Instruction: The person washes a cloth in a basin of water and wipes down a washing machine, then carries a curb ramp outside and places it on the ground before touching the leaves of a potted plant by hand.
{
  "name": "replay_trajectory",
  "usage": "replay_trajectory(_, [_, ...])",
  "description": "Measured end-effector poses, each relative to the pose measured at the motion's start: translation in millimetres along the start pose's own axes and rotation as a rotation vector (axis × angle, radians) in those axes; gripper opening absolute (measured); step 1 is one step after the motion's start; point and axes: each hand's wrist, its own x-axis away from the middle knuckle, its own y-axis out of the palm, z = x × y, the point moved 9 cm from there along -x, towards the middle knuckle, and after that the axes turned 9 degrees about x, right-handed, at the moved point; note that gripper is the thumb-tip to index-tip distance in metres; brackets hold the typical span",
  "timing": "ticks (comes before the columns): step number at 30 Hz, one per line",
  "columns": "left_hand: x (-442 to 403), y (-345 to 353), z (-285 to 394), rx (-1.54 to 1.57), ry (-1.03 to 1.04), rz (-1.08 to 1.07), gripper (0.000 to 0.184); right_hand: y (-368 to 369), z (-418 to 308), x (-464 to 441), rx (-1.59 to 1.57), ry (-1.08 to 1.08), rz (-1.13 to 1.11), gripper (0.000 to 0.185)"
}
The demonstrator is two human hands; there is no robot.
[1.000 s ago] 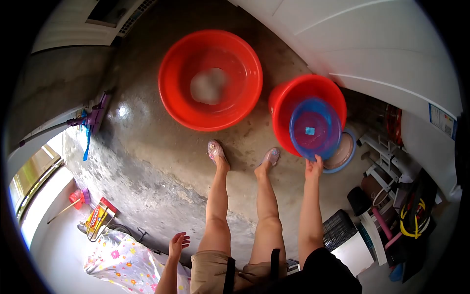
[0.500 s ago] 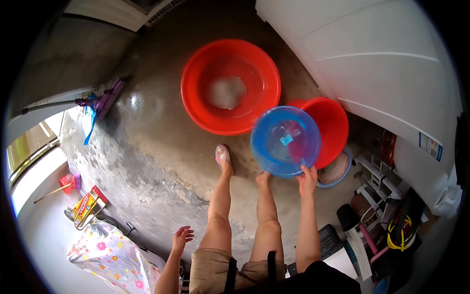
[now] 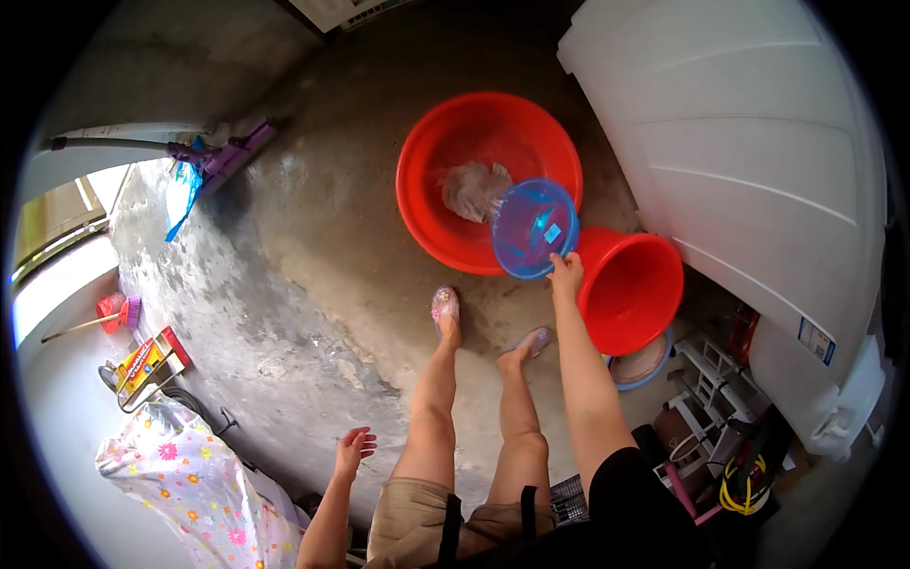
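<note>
My right hand [image 3: 566,273] is closed on the near rim of a translucent blue basin [image 3: 533,211] with a light-blue sticker. The blue basin is tilted over the right part of a large red basin [image 3: 417,223] on the floor. Inside the red basin lies a pale, crumpled wet-looking cloth [image 3: 471,192], partly hidden by the blue basin. To the right of my right hand is a second, deeper red basin [image 3: 630,294]. My left hand [image 3: 354,449] hangs by my left thigh, holding nothing, fingers apart.
A blue-rimmed basin [image 3: 654,365] sits partly under the second red basin. A large white appliance [image 3: 730,142] stands on the right. A purple mop head [image 3: 237,156] leans at the left wall. A flowered cover [image 3: 199,465] and a small broom [image 3: 128,313] are at lower left.
My right hand has carried the blue basin forward, away from the second red basin and over the large red one. More of the second red basin shows. My left hand still hangs by my thigh.
</note>
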Motion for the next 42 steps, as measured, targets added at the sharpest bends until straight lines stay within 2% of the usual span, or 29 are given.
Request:
replay_trajectory(3, [-8, -3, 0, 0.017, 0.000, -0.006, 0.032, 2, -14, -23, 0.253, -0.181, 0.051, 0.017])
replay_trajectory(6, [-13, 0, 8, 0.043, 0.008, -0.010, 0.030, 6, -69, 3, 0.599, -0.551, 0.208, 0.019])
replay_trajectory(9, [-13, 7, 23, 0.055, 0.021, -0.009, 0.027, 22, -104, 33, 0.555, -0.523, -0.037, 0.018])
replay_trajectory(13, [-17, 20, 45, 0.044, 0.068, -0.027, 0.027, 21, -147, 85, 0.696, -0.768, 0.007, 0.017])
replay_trajectory(18, [-24, 42, 78, 0.010, 0.133, -0.049, 0.027, -22, -165, 128, 0.623, -0.854, 0.144, 0.014])
replay_trajectory(21, [-27, 60, 97, -0.032, 0.164, -0.064, 0.028, -76, -167, 150, 0.487, -0.752, 0.189, 0.011])
replay_trajectory(23, [-28, 71, 108, -0.051, 0.182, -0.069, 0.029, -122, -145, 157, -0.020, -0.528, 0.192, 0.010])
replay_trajectory(24, [-31, 78, 115, -0.060, 0.198, -0.075, 0.030, -147, -129, 161, -0.087, -0.581, 0.269, 0.012])
replay_trajectory(25, [-32, 84, 119, -0.070, 0.207, -0.079, 0.030, -174, -108, 163, 0.050, -0.537, 0.339, 0.018])
replay_trajectory(26, [-33, 91, 121, -0.083, 0.212, -0.085, 0.030, -194, -70, 164, -0.366, -0.302, 0.370, 0.020])
replay_trajectory(29, [-39, 121, 135, -0.159, 0.191, -0.097, 0.026, -233, 0, 167, -0.581, 0.135, 0.417, 0.021])
replay_trajectory(35, [-85, 187, 162, -0.193, 0.216, -0.140, 0.024, -230, 131, 86, -0.841, 0.488, 0.362, 0.020])
replay_trajectory(37, [-94, 224, 188, -0.223, 0.297, -0.210, 0.023, -214, 174, 49, -1.026, 0.506, 0.308, 0.025])
replay_trajectory(39, [-126, 254, 208, -0.314, 0.434, -0.264, 0.023, -208, 196, 33, -1.079, 0.642, 0.373, 0.030])
replay_trajectory(41, [-138, 284, 230, -0.287, 0.352, -0.253, 0.022, -212, 193, 34, -0.883, 0.676, 0.621, 0.034])
replay_trajectory(42, [-142, 300, 247, -0.329, 0.380, -0.246, 0.022, -212, 142, 47, -0.724, 0.544, 0.750, 0.033])
